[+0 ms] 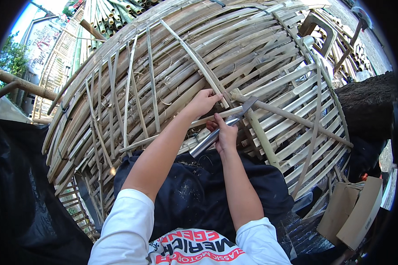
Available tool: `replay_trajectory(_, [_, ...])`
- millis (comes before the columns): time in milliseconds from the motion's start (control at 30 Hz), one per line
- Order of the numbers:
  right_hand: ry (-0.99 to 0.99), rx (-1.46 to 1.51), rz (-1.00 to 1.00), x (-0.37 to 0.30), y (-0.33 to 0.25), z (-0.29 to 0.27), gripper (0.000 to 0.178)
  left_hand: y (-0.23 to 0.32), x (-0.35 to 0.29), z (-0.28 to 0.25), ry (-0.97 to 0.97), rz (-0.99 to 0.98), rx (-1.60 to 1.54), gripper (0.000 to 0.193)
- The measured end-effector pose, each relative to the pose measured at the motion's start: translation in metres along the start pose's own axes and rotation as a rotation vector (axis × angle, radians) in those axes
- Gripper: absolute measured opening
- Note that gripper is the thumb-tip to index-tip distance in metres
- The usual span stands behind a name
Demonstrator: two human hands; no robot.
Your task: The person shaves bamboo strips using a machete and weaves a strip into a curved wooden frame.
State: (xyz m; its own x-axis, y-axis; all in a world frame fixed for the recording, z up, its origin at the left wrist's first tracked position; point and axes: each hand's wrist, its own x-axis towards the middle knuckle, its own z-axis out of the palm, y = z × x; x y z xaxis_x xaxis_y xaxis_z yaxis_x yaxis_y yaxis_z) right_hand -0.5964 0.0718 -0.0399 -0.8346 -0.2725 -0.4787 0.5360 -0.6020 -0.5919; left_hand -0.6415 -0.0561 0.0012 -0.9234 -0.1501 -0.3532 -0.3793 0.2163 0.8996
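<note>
Fingers of the right hand [227, 134]: wrapped about the tubular shank of a silvery metal hand tool [205, 144], its flat, blade-like head [249, 104] aslant up to the right (exact kind unclear from where I stand). Fingers of the left hand [203, 104]: bent, tips at the lower end of a pale split-bamboo strip [193, 57]; pinching or merely resting, I cannot tell.

Handling, tool: rigid, probably weightiest toward the head, smooth enough to slip in a damp palm; best held round the shank, clear of the head. Handling, strip: likely light and springy, with edges apt to splinter; best taken by its flat faces.

Beneath: black cloth [185, 194] over the lap. Around: a broad spread of bamboo slats [177, 84]. Farther right: one open cardboard box [356, 212]. Far back: stacked bamboo poles [108, 17].
</note>
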Motion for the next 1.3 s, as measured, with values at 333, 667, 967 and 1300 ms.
replay_trajectory(333, [0.152, 0.039, -0.08, 0.005, -0.003, -0.007, 0.023, 0.005, 0.021, 0.029, 0.135, 0.102, 0.027, 0.03])
replay_trajectory(667, [0.185, 0.007, -0.086, 0.021, -0.001, -0.01, 0.02, -0.003, 0.027, 0.052, 0.3, 0.162, 0.099, 0.032])
replay_trajectory(967, [0.196, -0.053, -0.059, 0.02, 0.003, -0.008, 0.019, -0.004, 0.015, 0.044, 0.355, 0.122, 0.114, 0.032])
replay_trajectory(1300, [0.248, -0.028, -0.105, 0.028, 0.003, -0.006, 0.023, -0.001, -0.029, 0.033, 0.078, -0.032, 0.241, 0.038])
